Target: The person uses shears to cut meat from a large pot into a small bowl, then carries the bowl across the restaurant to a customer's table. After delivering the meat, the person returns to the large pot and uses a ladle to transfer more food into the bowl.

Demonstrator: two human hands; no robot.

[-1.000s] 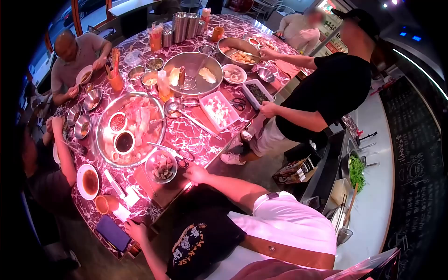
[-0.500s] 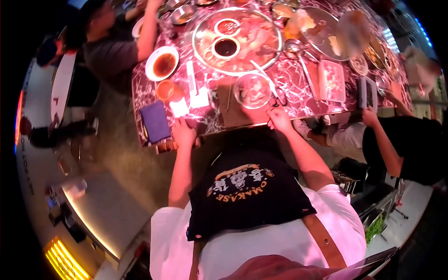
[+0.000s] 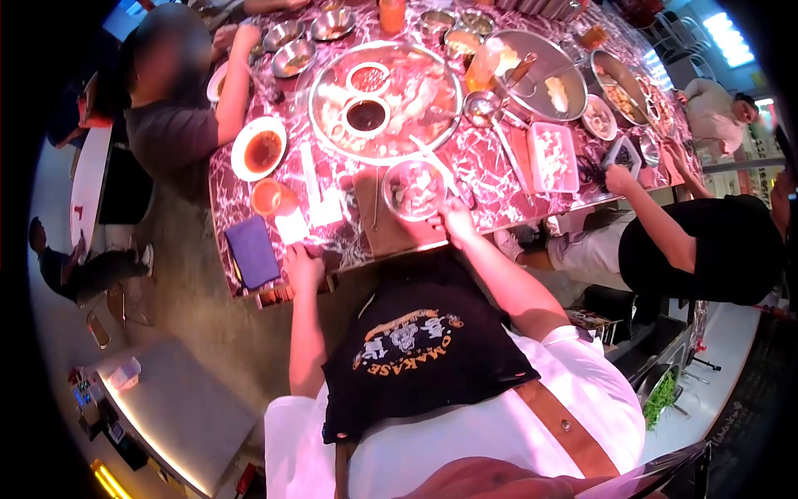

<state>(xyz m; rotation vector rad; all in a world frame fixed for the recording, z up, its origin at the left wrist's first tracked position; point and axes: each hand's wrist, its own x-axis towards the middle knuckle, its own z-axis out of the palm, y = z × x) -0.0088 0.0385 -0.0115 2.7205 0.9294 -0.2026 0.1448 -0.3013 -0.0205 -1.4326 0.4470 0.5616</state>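
Observation:
My left hand (image 3: 304,270) is at the table's front edge, just below a brightly lit white item (image 3: 291,226) and beside a dark blue folded cloth (image 3: 253,252). Its fingers are too blurred to read. My right hand (image 3: 457,224) is closed at the lower right rim of a clear bowl (image 3: 414,190) of pale food, close to dark-handled scissors (image 3: 462,196); what its fingers hold is hidden. Behind the bowl stands a large round glass platter (image 3: 385,150) of pale food, with a red sauce cup (image 3: 368,78) and a dark sauce cup (image 3: 366,116) on it.
A bowl of brown sauce (image 3: 263,150) and an orange cup (image 3: 268,197) stand left. To the right are a ladle (image 3: 509,154), a pink-lit tray (image 3: 554,158) and a metal pan (image 3: 532,96). A person (image 3: 170,125) sits left; another in black (image 3: 702,245) stands right.
The view has shifted, so the table appears further left. My right hand has come up against the clear bowl's rim. The person on the right still reaches toward the small dark tray.

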